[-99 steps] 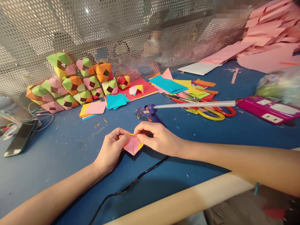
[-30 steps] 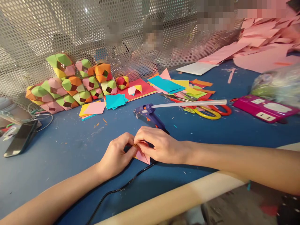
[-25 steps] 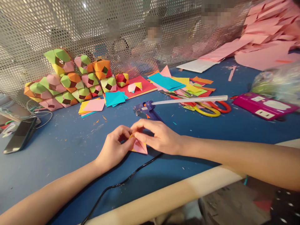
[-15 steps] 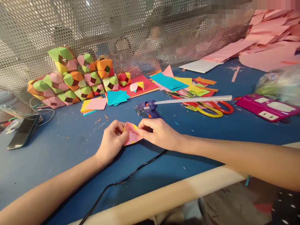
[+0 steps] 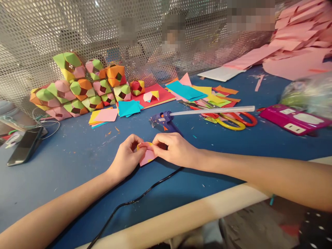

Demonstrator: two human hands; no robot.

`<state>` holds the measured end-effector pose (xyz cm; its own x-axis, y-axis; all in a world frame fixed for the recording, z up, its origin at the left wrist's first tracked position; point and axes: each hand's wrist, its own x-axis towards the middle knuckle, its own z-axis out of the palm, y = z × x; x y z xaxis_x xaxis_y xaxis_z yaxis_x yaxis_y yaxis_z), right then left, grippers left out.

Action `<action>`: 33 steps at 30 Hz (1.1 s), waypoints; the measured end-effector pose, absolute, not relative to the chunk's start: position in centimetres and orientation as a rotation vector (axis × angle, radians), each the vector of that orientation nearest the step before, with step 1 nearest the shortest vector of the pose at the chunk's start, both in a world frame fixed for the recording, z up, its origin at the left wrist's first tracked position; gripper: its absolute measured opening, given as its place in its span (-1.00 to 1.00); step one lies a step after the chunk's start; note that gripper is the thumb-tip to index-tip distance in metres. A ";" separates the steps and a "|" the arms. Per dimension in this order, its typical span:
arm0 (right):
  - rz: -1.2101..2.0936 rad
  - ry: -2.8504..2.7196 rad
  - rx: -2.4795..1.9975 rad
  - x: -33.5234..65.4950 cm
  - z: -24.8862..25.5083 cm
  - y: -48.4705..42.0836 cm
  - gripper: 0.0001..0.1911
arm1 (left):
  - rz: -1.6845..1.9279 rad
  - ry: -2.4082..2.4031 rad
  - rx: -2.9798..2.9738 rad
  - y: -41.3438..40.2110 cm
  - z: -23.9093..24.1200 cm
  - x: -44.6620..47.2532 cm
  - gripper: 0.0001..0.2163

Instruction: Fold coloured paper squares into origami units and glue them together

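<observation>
"Pinching what, exactly?"

"A small folded paper [image 5: 145,158], pink with bits of yellow. The left hand [image 5: 127,156] has thumb and fingers clamped on its left side, the right hand [image 5: 177,148] likewise on its right."

"Where is it?"

"Between them, over the blue table [image 5: 85,152]. I can't tell whether it touches the surface."

"Close by?"

"A blue glue gun [image 5: 162,119] just beyond the right hand, its pale glue stick [image 5: 207,110] pointing right, across the yellow-handled scissors [image 5: 220,122]. A black cord [image 5: 138,199] runs nearer the person."

"Farther out?"

"Folded paper shapes [image 5: 85,83] stacked by a perforated screen [image 5: 98,34]."
</observation>
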<state>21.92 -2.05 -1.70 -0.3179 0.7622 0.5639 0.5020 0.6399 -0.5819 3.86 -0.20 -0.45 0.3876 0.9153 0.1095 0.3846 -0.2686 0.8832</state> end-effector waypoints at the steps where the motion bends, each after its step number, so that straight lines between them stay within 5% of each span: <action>1: 0.353 -1.990 -0.982 21.9 -1.7 -2.0 -0.84 | 0.813 1.133 1.837 -0.2 -0.5 3.9 -0.92; 9: 0.219 -1.896 -0.994 22.4 -1.2 -1.9 -0.83 | 0.800 0.947 1.688 -1.1 0.1 4.1 -0.70; 13: 0.223 -1.905 -0.981 22.5 -0.9 -2.2 -0.83 | 0.805 1.075 1.790 -1.5 0.9 4.0 -0.82; 18: 0.283 -2.010 -0.957 22.5 -0.7 -2.5 -0.78 | 0.853 1.205 1.893 -1.1 0.9 3.8 -0.68; 22: 0.275 -2.032 -0.985 22.5 -0.9 -2.4 -0.77 | 0.878 1.164 1.770 -0.8 0.6 3.8 -0.81; 26: 0.293 -2.029 -1.044 22.5 -1.2 -2.2 -0.73 | 0.839 1.072 1.672 -1.0 0.5 3.9 -0.62; 33: 0.293 -2.118 -1.004 22.6 -0.8 -2.3 -0.70 | 0.938 1.138 1.589 0.2 0.2 3.5 -0.75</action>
<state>22.56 -2.34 -0.83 -0.4020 0.7392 0.5403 0.5650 0.6646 -0.4889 3.54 0.18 0.23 0.2768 0.9590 0.0613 0.2433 -0.1317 0.9610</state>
